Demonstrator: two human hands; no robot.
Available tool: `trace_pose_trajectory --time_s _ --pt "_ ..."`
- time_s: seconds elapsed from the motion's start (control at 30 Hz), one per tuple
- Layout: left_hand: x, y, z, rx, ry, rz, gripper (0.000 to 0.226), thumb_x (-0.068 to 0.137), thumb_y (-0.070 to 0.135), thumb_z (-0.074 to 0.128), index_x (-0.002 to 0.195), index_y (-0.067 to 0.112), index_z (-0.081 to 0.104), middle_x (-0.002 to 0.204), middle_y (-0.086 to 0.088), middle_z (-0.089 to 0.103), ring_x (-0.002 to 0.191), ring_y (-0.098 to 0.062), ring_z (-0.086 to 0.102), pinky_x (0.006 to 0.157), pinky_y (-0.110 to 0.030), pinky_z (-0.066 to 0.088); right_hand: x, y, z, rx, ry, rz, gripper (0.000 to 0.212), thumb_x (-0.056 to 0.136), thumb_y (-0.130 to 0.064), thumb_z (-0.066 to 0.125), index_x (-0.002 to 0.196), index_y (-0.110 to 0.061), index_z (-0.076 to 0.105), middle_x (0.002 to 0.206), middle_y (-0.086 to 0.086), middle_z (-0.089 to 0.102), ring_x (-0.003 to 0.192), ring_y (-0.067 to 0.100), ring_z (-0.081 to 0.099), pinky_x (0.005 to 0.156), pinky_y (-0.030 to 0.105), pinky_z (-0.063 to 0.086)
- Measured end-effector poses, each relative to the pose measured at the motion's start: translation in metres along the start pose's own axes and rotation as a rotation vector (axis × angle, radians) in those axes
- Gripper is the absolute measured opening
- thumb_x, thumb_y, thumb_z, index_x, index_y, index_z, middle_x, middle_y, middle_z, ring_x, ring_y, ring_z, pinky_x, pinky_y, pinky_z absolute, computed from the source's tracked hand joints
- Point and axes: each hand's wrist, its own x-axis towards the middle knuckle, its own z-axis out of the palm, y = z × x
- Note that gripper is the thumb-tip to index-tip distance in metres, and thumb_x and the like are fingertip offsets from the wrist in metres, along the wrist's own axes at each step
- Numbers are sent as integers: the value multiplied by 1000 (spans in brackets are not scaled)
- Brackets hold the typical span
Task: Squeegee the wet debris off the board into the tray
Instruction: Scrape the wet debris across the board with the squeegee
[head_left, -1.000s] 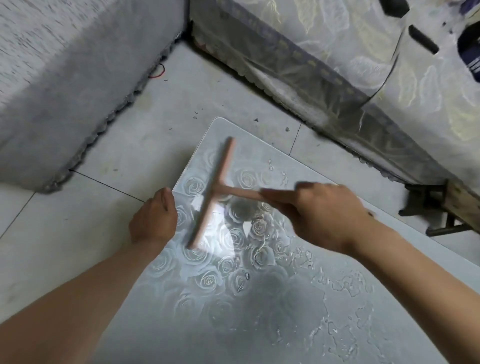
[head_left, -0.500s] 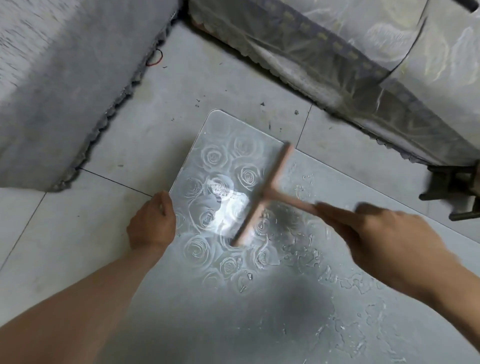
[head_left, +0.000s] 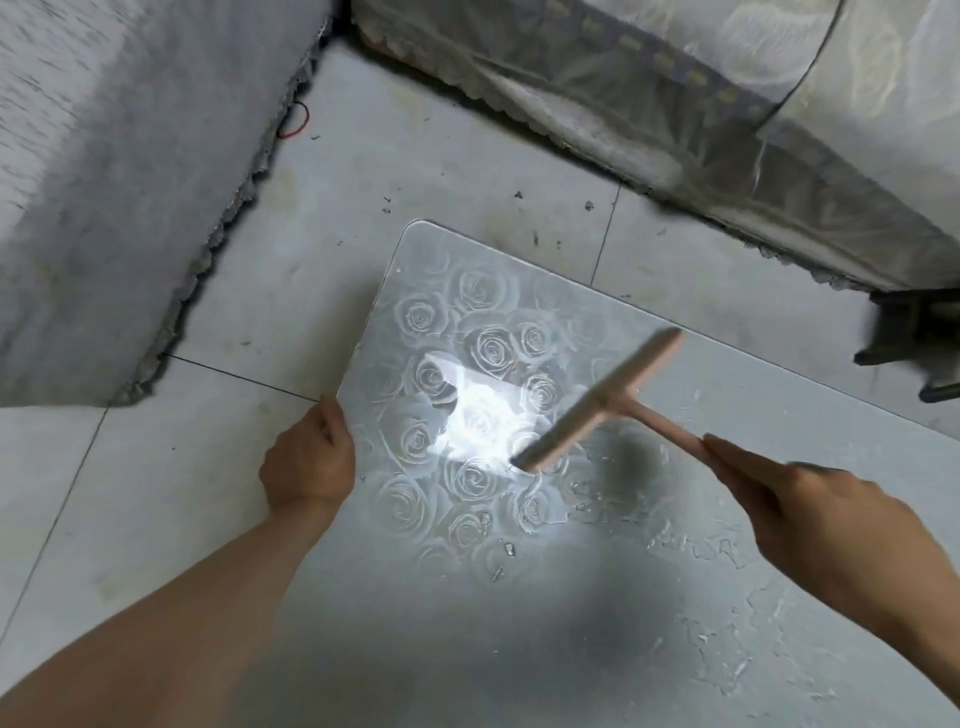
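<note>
Pink squeegee (head_left: 597, 402), blurred, held by right hand (head_left: 821, 525); left hand (head_left: 311, 462) grips cropped board (head_left: 467, 649).

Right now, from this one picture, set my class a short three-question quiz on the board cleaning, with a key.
1. True or false: the left hand holds the squeegee.
2. Which grips the squeegee's handle? A: left hand. B: right hand.
3. Fill in: the board is printed with ____.
Key: 1 false, it holds the board's edge; 2 B; 3 roses.
</note>
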Motion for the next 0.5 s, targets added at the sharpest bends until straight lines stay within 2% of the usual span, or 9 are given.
trace_pose_trajectory --time_s 0.07,0.13,0.23,0.3,0.4,0.5 --pt "-2 3 -1 -1 11 10 65 100 46 14 95 7 66 96 -23 66 92 -44 59 85 -43 44 -5 -6 -14 -90 60 -48 39 93 -51 31 131 -57 32 59 -9 50 54 24 57 45 29 37" --pt "-2 3 -1 -4 21 14 65 101 45 15 92 5 65 95 -23 65 91 -45 59 84 -43 44 13 -34 -34 -67 102 -128 41 93 -46 41 131 -50 28 57 -6 47 50 28 56 43 28 31" --pt "-1 2 -1 7 25 15 64 100 48 15 95 8 65 97 -23 66 91 -45 59 84 -43 44 60 -88 -45 -7 163 -345 41 95 -45 32 135 -47 28 64 -4 40 60 31 52 51 31 30" --pt "0 1 -1 21 32 11 69 91 52 13 105 9 66 99 -24 66 92 -46 59 83 -44 45 90 -119 -48 -10 162 -451 41 96 -42 31 136 -45 35 72 0 45 68 30 53 56 31 33" --pt "1 0 0 29 46 7 75 80 51 13 117 11 64 104 -23 66 95 -46 59 85 -44 45 120 -140 -51 -55 126 -470 43 98 -34 40 139 -47 36 100 7 62 89 33 61 62 31 32" --pt "1 0 0 15 24 22 65 90 47 15 120 15 63 106 -21 66 95 -45 59 86 -44 45 113 -138 -49 -42 79 -409 39 97 -32 42 135 -42 44 102 6 63 86 32 58 61 31 32"
